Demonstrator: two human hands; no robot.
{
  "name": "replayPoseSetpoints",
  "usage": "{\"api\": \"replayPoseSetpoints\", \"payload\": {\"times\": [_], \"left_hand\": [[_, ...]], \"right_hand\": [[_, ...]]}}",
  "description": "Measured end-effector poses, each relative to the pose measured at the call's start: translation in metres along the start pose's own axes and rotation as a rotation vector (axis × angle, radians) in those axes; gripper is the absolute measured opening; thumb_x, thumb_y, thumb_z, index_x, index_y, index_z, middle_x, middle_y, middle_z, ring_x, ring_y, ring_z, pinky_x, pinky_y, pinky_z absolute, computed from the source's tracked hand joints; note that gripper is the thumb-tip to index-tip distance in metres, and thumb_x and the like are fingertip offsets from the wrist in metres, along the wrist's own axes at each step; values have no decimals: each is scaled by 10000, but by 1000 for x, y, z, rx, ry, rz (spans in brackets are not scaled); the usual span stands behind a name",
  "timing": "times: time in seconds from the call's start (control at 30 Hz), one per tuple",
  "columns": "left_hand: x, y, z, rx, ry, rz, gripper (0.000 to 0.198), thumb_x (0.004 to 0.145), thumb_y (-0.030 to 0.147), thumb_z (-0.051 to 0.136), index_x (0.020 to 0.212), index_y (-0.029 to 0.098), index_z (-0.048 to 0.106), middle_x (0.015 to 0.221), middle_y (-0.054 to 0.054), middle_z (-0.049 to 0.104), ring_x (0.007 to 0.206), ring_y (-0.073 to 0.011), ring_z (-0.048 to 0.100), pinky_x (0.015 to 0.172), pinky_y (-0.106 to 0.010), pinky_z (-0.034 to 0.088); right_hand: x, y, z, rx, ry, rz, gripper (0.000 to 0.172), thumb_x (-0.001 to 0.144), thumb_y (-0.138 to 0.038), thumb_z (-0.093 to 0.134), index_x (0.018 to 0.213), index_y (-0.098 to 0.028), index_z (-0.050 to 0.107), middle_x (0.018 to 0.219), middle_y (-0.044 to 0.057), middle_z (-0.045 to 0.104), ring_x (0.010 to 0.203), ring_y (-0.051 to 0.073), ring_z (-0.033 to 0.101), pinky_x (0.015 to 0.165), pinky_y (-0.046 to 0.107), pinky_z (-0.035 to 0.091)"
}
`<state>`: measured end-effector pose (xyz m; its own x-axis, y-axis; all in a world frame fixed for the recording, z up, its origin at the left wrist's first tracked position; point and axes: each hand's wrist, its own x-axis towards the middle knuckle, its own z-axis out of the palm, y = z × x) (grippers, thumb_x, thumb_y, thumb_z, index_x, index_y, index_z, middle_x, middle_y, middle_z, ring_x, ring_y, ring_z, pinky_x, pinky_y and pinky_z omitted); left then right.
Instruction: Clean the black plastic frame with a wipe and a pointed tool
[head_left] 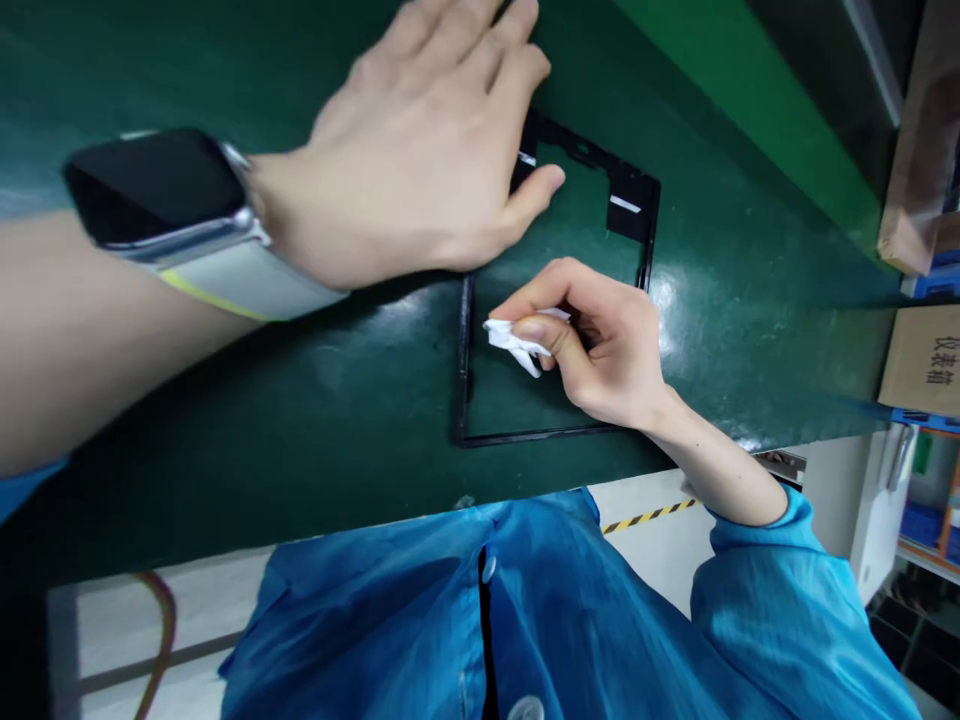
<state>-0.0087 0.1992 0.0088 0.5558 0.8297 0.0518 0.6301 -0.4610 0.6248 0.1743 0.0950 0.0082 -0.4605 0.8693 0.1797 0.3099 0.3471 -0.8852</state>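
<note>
A thin black rectangular frame (525, 436) lies flat on the dark green table (337, 400). My left hand (427, 150), with a smartwatch (165, 205) on the wrist, lies over the frame's far left corner, fingers stretched out together and thumb near the frame's inner edge. My right hand (600, 340) hovers over the middle of the frame with its fingers pinched on a small crumpled white wipe (514, 343). Two small white marks show on the frame's far edge.
A lighter green strip (750, 110) runs along the table's far side. Cardboard boxes (926, 360) stand at the right edge. Below the table's near edge are my blue coat (525, 610) and a floor with yellow-black tape (649, 515).
</note>
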Motion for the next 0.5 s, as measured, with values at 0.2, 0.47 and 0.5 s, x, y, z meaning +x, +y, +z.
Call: {"api": "replayPoseSetpoints", "payload": {"times": [0.2, 0.47, 0.5], "left_hand": [[2, 10, 4, 140, -73, -114, 961, 900, 493, 251, 1675, -74, 216, 1901, -207, 81, 1831, -379, -8, 1565, -552, -3], [-1, 10, 1, 165, -75, -101, 959, 913, 518, 181, 1675, -64, 208, 1907, -175, 67, 1825, -410, -9, 1564, -530, 26], [-1, 10, 1, 166, -73, -98, 977, 896, 523, 181, 1670, -73, 216, 1904, -177, 80, 1821, -425, 8, 1560, -537, 41]], "right_hand": [[0, 3, -3, 50, -12, -9, 97, 1093, -238, 651, 1096, -216, 746, 1083, 17, 835, 989, 126, 815, 923, 268, 704], [8, -8, -12, -84, -95, 24, 107, 1052, -323, 689, 1074, -227, 729, 980, 8, 772, 743, 81, 668, 599, 206, 577], [8, -9, -12, -113, -94, 40, 102, 1039, -325, 711, 1065, -227, 723, 999, 11, 762, 758, 82, 658, 590, 203, 574]]}}
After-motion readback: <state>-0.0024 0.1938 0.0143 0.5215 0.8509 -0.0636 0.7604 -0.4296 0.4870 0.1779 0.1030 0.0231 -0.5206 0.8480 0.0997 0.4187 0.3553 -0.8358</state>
